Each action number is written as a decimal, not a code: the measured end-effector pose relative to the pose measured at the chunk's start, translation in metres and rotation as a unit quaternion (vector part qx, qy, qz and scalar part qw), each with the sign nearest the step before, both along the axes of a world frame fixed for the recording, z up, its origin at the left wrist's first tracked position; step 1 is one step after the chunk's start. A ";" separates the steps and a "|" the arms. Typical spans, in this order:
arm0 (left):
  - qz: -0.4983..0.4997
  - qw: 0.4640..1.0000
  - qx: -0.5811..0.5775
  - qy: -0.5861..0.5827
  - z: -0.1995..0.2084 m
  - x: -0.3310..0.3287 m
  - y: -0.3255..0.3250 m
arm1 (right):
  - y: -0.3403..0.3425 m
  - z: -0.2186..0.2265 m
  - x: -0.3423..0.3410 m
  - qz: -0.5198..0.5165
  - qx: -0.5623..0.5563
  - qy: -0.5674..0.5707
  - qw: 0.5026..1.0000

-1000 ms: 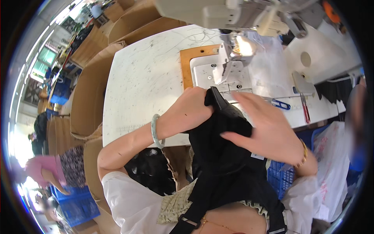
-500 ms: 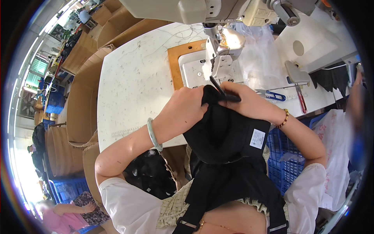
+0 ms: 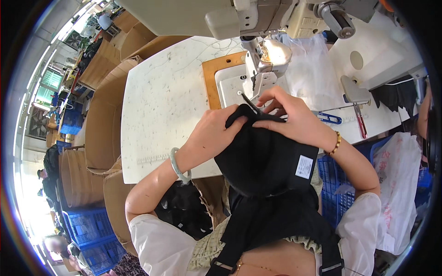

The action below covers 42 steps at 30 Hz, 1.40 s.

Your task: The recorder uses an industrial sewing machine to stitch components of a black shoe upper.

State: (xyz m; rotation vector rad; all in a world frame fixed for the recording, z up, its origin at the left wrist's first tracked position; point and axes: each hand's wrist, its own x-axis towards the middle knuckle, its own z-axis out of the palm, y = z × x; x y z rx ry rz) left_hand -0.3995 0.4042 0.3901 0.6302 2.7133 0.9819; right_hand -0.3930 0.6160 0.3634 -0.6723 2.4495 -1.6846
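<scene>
Just in front of the sewing machine (image 3: 264, 16), the left hand (image 3: 212, 132) is curled nearly closed, its thumb and bent fingers pinching the top rim of a black cloth piece (image 3: 260, 161). The right hand (image 3: 297, 118) is bent partway round the same rim, its thumb lying on the cloth and its fingers curled above, with black cloth between them; how hard it squeezes, I cannot tell. Between the two hands a thin dark strip (image 3: 249, 102) sticks up from the rim. The black cloth piece is at the near edge of the white tabletop (image 3: 159, 101), with a white label (image 3: 304, 166) on its right side. To do this part well, I think both hands should hold the rim near the strip, pinch softly, and smooth out bumps so nothing twists. The cloth looks soft and may fold, so small, slow pulls seem best. Past the fingers is the machine's metal foot (image 3: 259, 79), so fingertips should mind it. Blue snips (image 3: 329, 118) and a red-handled tool (image 3: 360, 121) lie just beyond the right hand. Farther out, a blue crate (image 3: 329, 177) sits on the right and a big cardboard box (image 3: 105, 122) on the left.
</scene>
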 end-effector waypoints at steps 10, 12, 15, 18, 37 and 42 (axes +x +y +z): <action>0.067 0.997 0.041 -0.002 -0.008 0.008 -0.008 | -0.005 -0.005 -0.015 -0.034 0.011 -0.023 0.999; 0.070 0.997 0.040 0.020 -0.008 0.009 -0.006 | -0.005 0.000 -0.021 -0.002 0.011 0.005 1.000; 0.051 0.997 0.053 0.040 -0.008 0.011 -0.002 | -0.005 0.007 -0.024 0.042 0.066 -0.011 0.997; 0.056 0.994 0.083 0.044 -0.009 0.011 0.000 | -0.005 0.009 -0.025 0.070 0.115 -0.060 0.989; 0.043 0.998 -0.011 0.036 0.003 0.011 0.012 | -0.024 0.017 0.047 0.152 0.413 0.397 0.805; 0.012 0.999 -0.019 0.031 0.006 0.013 0.013 | -0.017 0.007 0.029 0.260 0.312 0.289 0.867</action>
